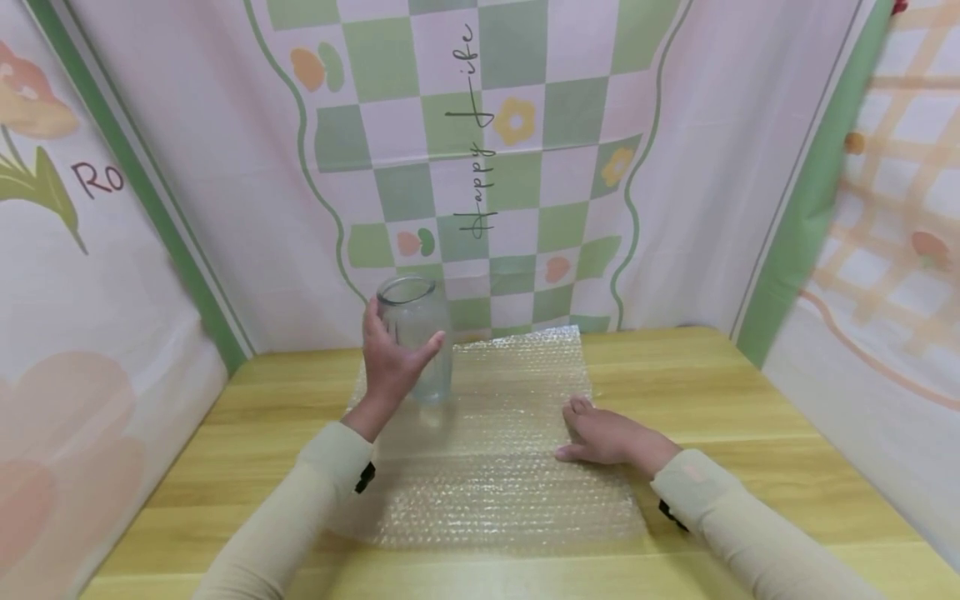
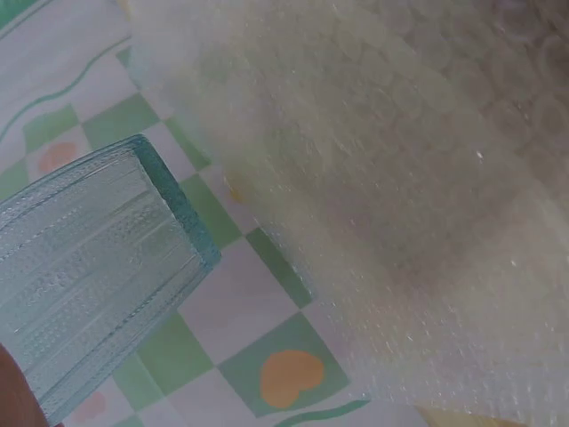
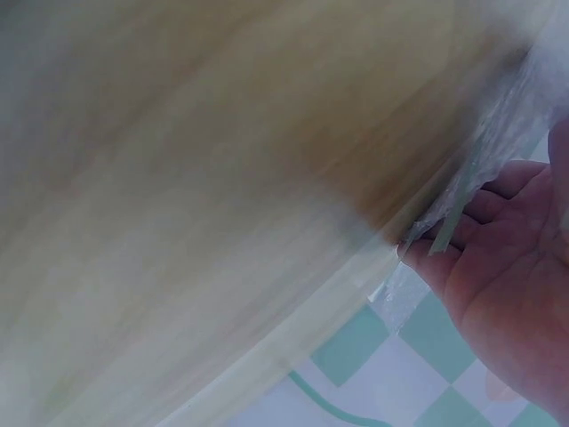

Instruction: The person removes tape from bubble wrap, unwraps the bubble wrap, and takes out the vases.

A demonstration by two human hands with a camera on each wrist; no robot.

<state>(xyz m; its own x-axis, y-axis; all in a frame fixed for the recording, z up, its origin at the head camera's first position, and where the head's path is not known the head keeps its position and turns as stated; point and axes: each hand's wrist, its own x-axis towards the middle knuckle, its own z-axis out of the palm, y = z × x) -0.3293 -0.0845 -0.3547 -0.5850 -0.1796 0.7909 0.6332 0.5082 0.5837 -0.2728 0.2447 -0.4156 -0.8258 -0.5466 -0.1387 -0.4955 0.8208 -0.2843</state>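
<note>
In the head view my left hand (image 1: 395, 362) grips a clear, wide-mouthed glass vase (image 1: 432, 371) by its side, mouth upward. It is over the left part of a bubble wrap sheet (image 1: 510, 492); whether its base touches the sheet I cannot tell. The left wrist view shows the vase's ribbed wall (image 2: 89, 258) and thick base, with bubble wrap (image 2: 427, 231) beside it. At the sheet's right edge is my right hand (image 1: 600, 433). In the right wrist view, its curled fingers (image 3: 484, 209) hold the wrap's edge (image 3: 467, 178), which partly hides the fingertips.
A wooden table (image 1: 697, 383) lies under the bubble wrap. Behind it hangs a checkered cloth (image 1: 510, 179) with printed lettering, close to the table's far edge. More printed cloth (image 1: 112, 333) stands along the left and right sides.
</note>
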